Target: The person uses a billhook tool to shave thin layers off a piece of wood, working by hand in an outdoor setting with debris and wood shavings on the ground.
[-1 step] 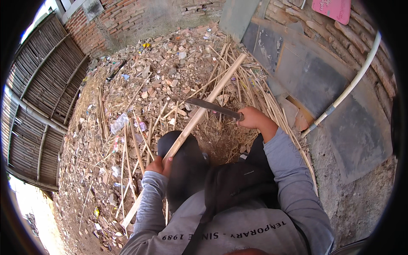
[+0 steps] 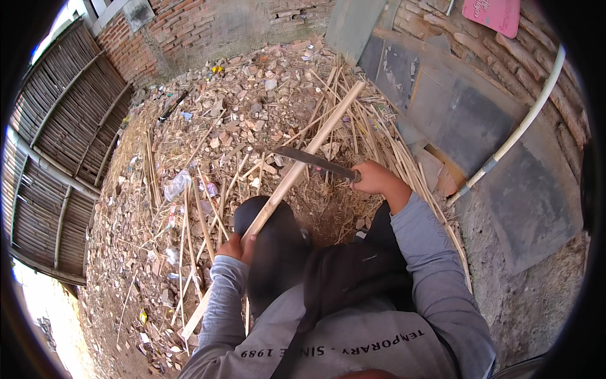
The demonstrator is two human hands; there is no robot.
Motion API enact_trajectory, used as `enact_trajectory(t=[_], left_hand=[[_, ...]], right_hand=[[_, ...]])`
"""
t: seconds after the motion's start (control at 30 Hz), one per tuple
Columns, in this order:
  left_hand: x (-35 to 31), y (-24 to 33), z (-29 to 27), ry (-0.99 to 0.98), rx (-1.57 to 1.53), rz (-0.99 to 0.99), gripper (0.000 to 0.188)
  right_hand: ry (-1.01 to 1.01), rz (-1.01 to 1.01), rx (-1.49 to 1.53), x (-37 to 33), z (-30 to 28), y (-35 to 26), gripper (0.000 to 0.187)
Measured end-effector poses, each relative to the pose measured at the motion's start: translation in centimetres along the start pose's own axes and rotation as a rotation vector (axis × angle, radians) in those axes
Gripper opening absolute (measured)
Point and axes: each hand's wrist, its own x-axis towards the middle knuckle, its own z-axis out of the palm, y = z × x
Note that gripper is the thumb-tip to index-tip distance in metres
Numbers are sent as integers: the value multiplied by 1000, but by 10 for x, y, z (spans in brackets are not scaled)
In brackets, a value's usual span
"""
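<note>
A long pale bamboo strip (image 2: 319,140) slants from beside my left thigh up and away to the right. My left hand (image 2: 238,247) is closed around its lower part, by my left knee, and its near end (image 2: 191,324) sticks out past my left forearm. My right hand (image 2: 375,178) grips the handle of a machete (image 2: 320,162). The dark blade points left and lies across the strip near its middle. How deep the edge sits against the bamboo I cannot tell.
Loose thin strips (image 2: 379,139) are heaped at the front right, with more (image 2: 196,234) by my left knee. Rubble (image 2: 246,107) and litter cover the ground. Dark panels (image 2: 467,120) and a pale pole (image 2: 527,123) lean at the right; a bamboo fence (image 2: 63,145) stands left.
My right hand and the machete have shifted very slightly to the left. The strip and my left hand look the same.
</note>
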Motion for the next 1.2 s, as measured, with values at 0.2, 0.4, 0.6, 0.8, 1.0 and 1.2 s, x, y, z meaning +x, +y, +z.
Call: enact_trajectory(t=[0.2,0.4,0.6,0.8,1.0,1.2], left_hand=[[-2,3,-4,-5,-10,-2,55],[-3,7,-6,-17,14,-18,55],[-3,6,-4,-6,-16,-8,55],[-3,-2,1,48,-31,7,52],[-3,4,-2,17,-24,-25,53],[-3,4,-2,0,-53,-36,54]], right_hand=[[-5,-103,-115,-5,-2,-14,31],[85,-26,57,-5,-9,3,28],[36,-140,-3,0,5,8,25],[23,-69,15,-7,-4,-10,26],[-3,-5,-5,-8,-9,-7,28],[41,-77,-29,-2,3,3,41]])
